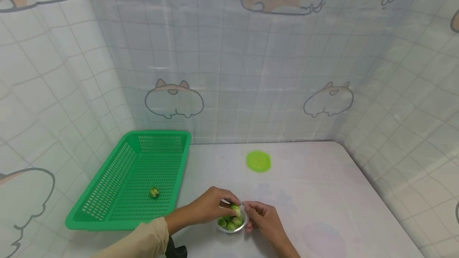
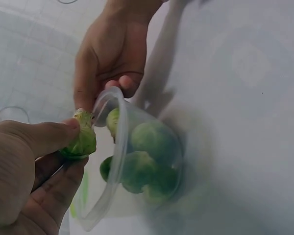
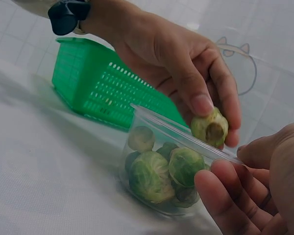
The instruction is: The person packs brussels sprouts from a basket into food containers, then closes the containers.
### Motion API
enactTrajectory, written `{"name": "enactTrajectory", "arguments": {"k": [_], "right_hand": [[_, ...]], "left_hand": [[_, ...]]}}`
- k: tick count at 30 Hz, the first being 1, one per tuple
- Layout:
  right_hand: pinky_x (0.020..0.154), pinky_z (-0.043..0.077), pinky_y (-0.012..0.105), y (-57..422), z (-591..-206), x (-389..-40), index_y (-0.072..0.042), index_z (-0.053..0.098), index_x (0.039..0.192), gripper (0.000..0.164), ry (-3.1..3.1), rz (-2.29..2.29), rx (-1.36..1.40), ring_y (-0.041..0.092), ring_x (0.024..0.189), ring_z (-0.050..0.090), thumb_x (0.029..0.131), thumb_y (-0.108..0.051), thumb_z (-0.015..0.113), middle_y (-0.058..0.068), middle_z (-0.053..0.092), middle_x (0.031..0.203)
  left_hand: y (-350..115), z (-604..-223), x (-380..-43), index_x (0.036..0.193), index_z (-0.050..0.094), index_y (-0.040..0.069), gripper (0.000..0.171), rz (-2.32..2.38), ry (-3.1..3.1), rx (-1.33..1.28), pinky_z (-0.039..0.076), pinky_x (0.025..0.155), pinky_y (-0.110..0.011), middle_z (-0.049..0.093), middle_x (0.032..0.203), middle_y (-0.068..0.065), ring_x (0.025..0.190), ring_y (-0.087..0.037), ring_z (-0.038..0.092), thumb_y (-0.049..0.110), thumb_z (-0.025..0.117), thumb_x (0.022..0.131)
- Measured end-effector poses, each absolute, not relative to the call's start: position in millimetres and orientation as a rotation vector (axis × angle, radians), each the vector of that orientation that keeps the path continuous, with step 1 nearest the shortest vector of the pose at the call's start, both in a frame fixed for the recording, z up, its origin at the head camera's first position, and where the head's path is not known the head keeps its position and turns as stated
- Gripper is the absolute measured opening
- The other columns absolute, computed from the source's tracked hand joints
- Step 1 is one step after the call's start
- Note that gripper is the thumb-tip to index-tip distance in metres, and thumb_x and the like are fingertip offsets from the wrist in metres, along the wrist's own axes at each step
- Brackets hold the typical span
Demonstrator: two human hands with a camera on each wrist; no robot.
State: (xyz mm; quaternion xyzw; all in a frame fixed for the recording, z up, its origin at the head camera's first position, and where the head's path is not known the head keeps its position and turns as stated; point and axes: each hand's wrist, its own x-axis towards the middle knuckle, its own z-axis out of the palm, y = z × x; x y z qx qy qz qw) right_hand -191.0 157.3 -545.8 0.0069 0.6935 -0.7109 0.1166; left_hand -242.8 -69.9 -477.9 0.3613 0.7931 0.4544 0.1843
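A small clear plastic tub (image 3: 161,125) holds several Brussels sprouts (image 3: 151,176) and stands on the table in front of me. Between thumb and fingers my left hand (image 1: 211,206) pinches one Brussels sprout (image 2: 83,139), right over the tub's rim; its brown cut end shows in the right wrist view. On the tub's right side my right hand (image 1: 264,220) grips the rim between thumb and fingers, as the right wrist view shows. A lone Brussels sprout (image 1: 154,192) lies in the green basket (image 1: 183,178) on the left.
The basket, long with slotted sides, takes up the table's left part. Farther back on the white table (image 1: 305,186) lies a light green round lid (image 1: 258,161). Patterned sheeting (image 1: 229,59) hangs behind and along both sides. A dark strap device (image 3: 68,17) sits on the left wrist.
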Motion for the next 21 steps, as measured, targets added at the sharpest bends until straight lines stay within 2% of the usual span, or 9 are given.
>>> {"name": "enactTrajectory", "arguments": {"k": [9, 21], "right_hand": [[0.053, 0.057, 0.024, 157.4, -543.6, -190.7, 0.005, 0.069, 0.122, 0.038, 2.029, -2.098, -0.004, 0.012, 0.055, 0.063, 0.098, -0.025, 0.069, 0.005, 0.064, 0.072], [0.054, 0.057, 0.025, 157.3, -545.1, -191.0, 0.002, 0.07, 0.122, 0.036, 2.042, -2.071, 0.033, 0.013, 0.055, 0.063, 0.098, -0.025, 0.068, 0.005, 0.066, 0.074]], "left_hand": [[-62.1, -487.7, -243.5, 0.112, 0.076, 0.013, 0.023, 1.242, 2.266, 1.008, 0.058, 0.09, -0.027, 0.074, 0.111, 0.007, 0.106, -0.004, 0.066, 0.015, 0.078, 0.09], [-59.6, -489.2, -241.8, 0.11, 0.074, 0.017, 0.02, 1.172, 2.357, 1.059, 0.056, 0.09, -0.024, 0.071, 0.11, 0.012, 0.103, 0.001, 0.064, 0.017, 0.077, 0.09]]}}
